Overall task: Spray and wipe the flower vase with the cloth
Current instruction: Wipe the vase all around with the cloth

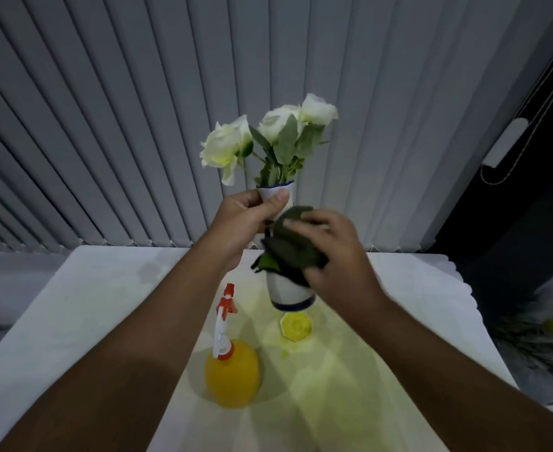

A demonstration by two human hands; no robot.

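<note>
A white vase with blue bands is held tilted above the table, with white roses in its mouth. My left hand grips the vase just below its blue rim, thumb on the front. My right hand presses a dark green cloth against the middle of the vase's body. The vase's base hangs just above a small yellow saucer. A yellow spray bottle with a white and red trigger head stands on the table to the lower left of the vase.
The table wears a white cover with a scalloped right edge. Grey vertical blinds hang close behind it. A dark window strip with a cord is at the right. Yellowish light patches lie around the saucer.
</note>
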